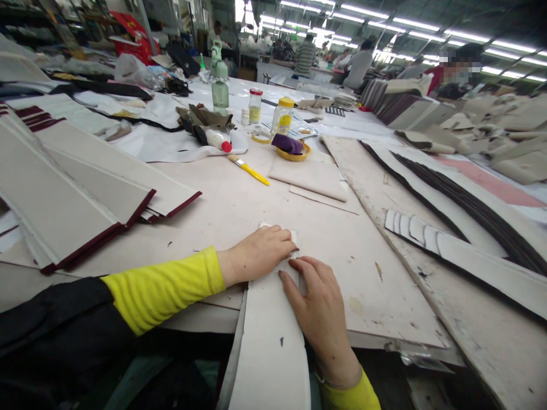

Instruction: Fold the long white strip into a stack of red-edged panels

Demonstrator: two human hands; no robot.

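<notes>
a long, flat, off-white strip (pixel 276 341) runs lengthwise off the beige desk (pixel 342 239) toward the person; left hand (pixel 265 252), fingers together, covers its far end; right hand (pixel 320 302), thumb spread, at its right edge.

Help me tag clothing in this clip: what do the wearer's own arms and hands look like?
The left hand and right hand are bare, without gloves. The left arm has a bright yellow, wrinkled sleeve with a dark outer sleeve above it. The right arm shows a yellow cuff, and what looks like a thin wristband.
</notes>
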